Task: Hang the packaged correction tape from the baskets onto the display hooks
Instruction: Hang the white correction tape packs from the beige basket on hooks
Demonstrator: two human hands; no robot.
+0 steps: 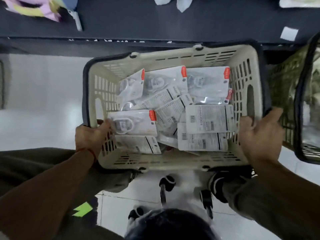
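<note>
Both hands [90, 135] [259, 135] grip the basket [173, 161] rim; correction tape packs [207, 118] show unreadable print.

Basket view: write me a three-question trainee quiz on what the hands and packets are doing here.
1. True or false: both hands grip the cream basket by its rim.
2. Multiple choice: the correction tape packets are A) hanging on hooks, B) lying loose inside the basket, C) spread on the floor.
3. Fill in: a second basket sits to the person's ____.

Key
1. True: the left hand curls over the left rim and the right hand grips the right rim.
2. B.
3. Right, partly cut off by the frame edge.
</note>
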